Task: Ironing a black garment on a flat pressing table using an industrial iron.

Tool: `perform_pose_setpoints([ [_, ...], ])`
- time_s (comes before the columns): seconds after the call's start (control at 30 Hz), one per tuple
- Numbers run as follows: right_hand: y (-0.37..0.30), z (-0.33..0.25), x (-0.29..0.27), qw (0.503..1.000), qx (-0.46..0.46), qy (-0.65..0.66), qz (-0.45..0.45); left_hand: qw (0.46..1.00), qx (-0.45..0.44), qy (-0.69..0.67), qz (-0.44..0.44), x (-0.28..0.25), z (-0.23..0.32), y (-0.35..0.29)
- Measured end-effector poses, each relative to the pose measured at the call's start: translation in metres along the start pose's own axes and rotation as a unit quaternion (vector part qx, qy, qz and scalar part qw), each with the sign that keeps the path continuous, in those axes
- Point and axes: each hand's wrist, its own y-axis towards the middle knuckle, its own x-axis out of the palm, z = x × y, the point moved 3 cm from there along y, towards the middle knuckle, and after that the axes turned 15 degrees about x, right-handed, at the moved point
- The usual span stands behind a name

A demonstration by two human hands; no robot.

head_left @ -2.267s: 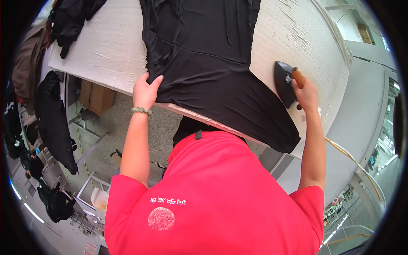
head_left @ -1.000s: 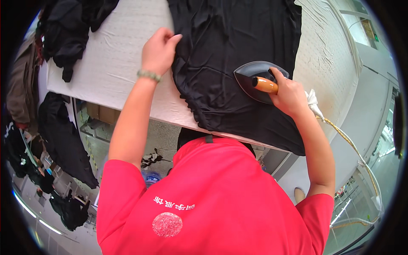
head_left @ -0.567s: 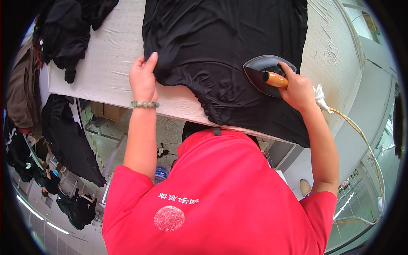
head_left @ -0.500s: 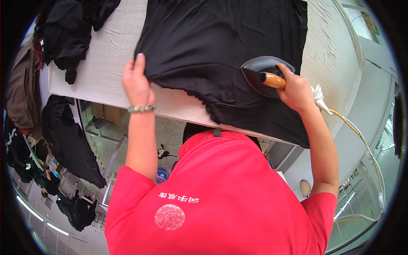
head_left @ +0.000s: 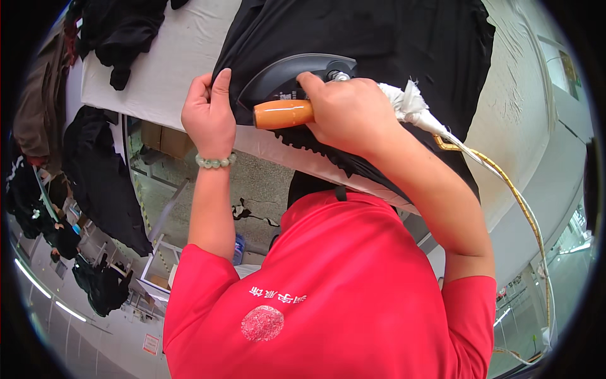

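While gripping the orange handle of a dark iron with clenched right fingers, holds it toward twelve o'clock on a black garment spread over the pale desk. Toward ten o'clock, has the left fingers bent at the garment's edge — cannot tell whether pinching it. Trails a yellow-and-white cord from the iron toward three o'clock — bound in white cloth just behind the handle.

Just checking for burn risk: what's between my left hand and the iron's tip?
In the head view, a narrow strip of black fabric separates your left hand from the iron.
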Motion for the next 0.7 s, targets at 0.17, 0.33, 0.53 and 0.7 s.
perform_pose_setpoints([
  [0.17,-0.002,0.005,0.004,1.0,-0.006,-0.024,0.016,0.998,0.015,-0.059,-0.001,0.003,0.016,-0.002],
  [0.33,-0.01,0.021,0.013,0.998,0.032,-0.052,0.005,0.993,0.013,-0.117,0.028,-0.011,0.031,0.004],
  [0.53,-0.029,0.059,-0.005,0.99,0.107,-0.072,0.058,0.981,-0.036,-0.186,0.049,-0.03,0.015,0.012],
  [0.7,-0.028,0.035,-0.01,0.986,0.157,-0.01,0.054,0.975,-0.059,-0.207,0.051,-0.022,0.006,0.014],
])
